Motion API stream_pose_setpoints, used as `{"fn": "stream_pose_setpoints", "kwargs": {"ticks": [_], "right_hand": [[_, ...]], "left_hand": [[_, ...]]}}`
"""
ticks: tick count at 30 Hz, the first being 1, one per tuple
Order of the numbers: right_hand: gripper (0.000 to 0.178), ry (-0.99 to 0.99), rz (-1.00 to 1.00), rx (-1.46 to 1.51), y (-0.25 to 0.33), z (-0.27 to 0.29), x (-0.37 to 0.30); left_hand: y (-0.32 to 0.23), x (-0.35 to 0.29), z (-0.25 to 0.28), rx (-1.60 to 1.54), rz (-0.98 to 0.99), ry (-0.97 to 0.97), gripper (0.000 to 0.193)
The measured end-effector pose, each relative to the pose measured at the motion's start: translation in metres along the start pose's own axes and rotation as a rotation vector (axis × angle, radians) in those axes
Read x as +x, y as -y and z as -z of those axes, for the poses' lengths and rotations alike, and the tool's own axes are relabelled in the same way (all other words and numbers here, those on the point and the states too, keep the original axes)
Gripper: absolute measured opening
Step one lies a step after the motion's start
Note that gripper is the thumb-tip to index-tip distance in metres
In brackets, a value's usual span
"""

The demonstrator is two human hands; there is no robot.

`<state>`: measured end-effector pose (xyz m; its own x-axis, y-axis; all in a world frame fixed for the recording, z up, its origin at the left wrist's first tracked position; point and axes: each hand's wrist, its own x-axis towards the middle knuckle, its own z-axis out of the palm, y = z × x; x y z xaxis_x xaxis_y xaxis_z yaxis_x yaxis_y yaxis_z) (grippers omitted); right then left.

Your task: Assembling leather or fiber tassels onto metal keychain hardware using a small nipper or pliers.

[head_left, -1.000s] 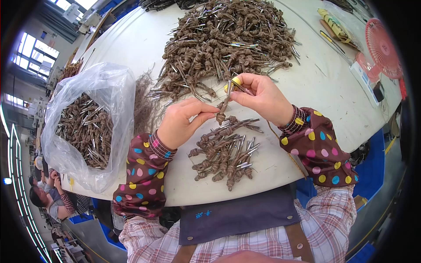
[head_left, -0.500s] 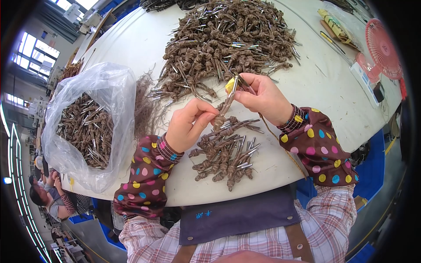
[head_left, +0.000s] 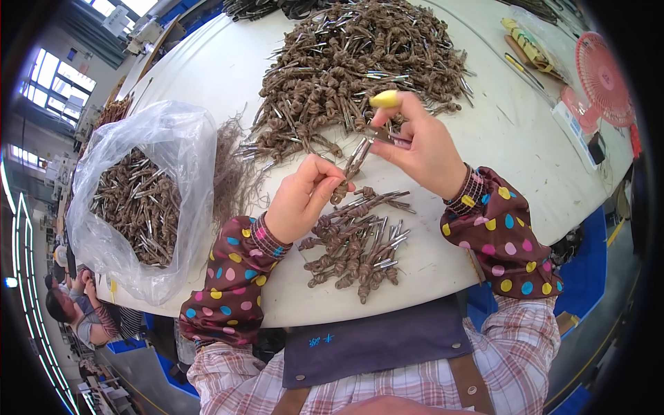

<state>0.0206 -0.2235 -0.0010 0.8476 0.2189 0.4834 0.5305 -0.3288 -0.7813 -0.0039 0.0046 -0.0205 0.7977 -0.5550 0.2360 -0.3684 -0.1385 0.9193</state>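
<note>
My left hand point(head_left: 299, 199) pinches a knotted brown cord point(head_left: 355, 160) between thumb and fingers, its metal-tipped ends pointing up and right. My right hand point(head_left: 434, 149) is closed around small dark metal thread snips point(head_left: 384, 135), partly hidden by its fingers. A yellow cover point(head_left: 384, 99) wraps one right fingertip. The snips are beside the upper ends of the cord; contact is unclear. Just below both hands lies a small pile of similar knotted cords point(head_left: 356, 252). Beyond them spreads a large heap of these cords point(head_left: 360, 69).
On the left, a clear plastic bag point(head_left: 197, 228) holds more knotted cords, with loose brown fibres point(head_left: 232, 169) beside it. A pink fan point(head_left: 603, 79) stands at the right of the white table point(head_left: 526, 152). Another person point(head_left: 86, 315) sits far left.
My right hand has drawn slightly away from the cord, with its yellow-covered finger lifted up. The left hand still pinches the cord, which has shifted slightly.
</note>
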Motion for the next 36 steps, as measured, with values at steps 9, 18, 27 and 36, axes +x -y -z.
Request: {"fn": "stream_pose_setpoints", "kwargs": {"ticks": [9, 18, 27, 36], "right_hand": [[0.029, 0.161, 0.135, -0.228, 0.011, -0.014, -0.015], [0.028, 0.168, 0.145, -0.282, 0.01, -0.019, -0.016], [0.028, 0.135, 0.209, -0.343, 0.01, -0.02, -0.018], [0.027, 0.176, 0.296, -0.424, 0.01, -0.02, -0.018]], "left_hand": [[-0.002, 0.002, -0.001, 0.453, -0.083, -0.215, 0.006], [0.0, 0.002, -0.002, 0.477, -0.137, -0.229, 0.008], [0.001, 0.002, -0.005, 0.464, -0.12, -0.211, 0.007], [-0.002, 0.001, -0.007, 0.371, 0.0, -0.193, 0.005]]}}
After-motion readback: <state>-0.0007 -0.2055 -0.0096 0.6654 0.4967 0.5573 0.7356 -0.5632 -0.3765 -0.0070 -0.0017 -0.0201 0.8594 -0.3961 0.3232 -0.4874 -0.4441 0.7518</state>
